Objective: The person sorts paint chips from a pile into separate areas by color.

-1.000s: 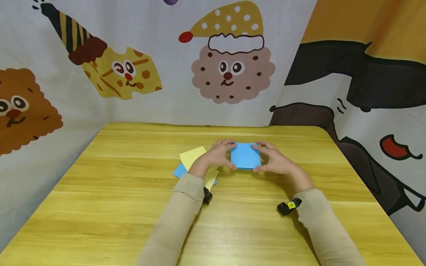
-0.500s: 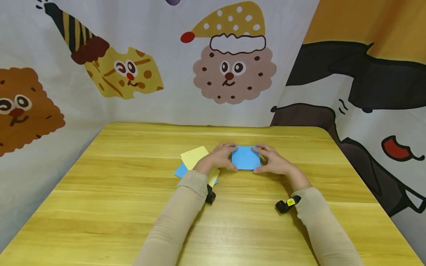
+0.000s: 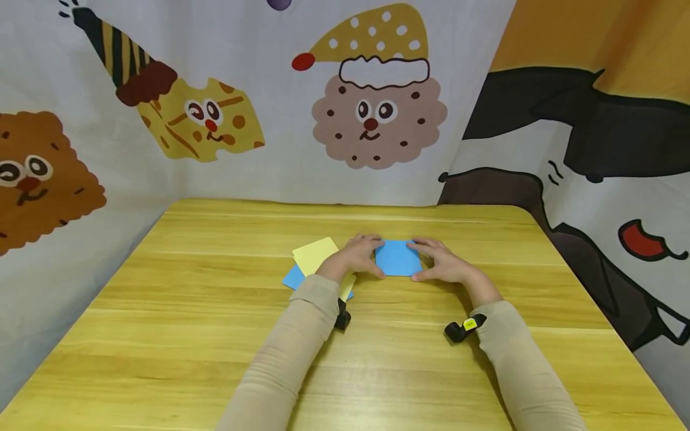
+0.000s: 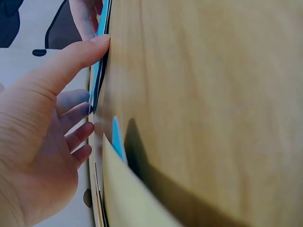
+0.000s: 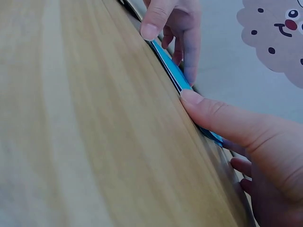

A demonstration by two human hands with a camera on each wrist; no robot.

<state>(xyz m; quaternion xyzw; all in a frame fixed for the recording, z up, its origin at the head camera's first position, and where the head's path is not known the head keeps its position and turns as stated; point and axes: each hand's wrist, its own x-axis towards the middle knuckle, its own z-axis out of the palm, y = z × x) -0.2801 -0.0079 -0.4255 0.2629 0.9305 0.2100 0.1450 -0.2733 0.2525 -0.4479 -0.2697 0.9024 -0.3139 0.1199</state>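
Observation:
A thin layered stack of blue square cards (image 3: 398,258) lies between the two hands near the table's middle, almost flat and low over the wood. My left hand (image 3: 358,254) holds its left side, thumb at the near corner and fingers at the far one. On the right side my right hand (image 3: 443,263) grips it the same way. Layers show along the stack's edge (image 5: 171,71) in the right wrist view. Left of it, yellow cards (image 3: 315,255) overlap a blue card (image 3: 294,277), partly covered by my left hand and wrist.
The wooden table (image 3: 162,335) reaches back to a hanging cloth (image 3: 280,173) printed with cartoon figures. Each wrist carries a small black camera, one by the left cuff (image 3: 342,317) and one by the right cuff (image 3: 458,331).
The far edge of the blue stack has come down toward the table, so it lies flatter. Both hands have lowered slightly with it. The yellow and blue cards at left have stayed put.

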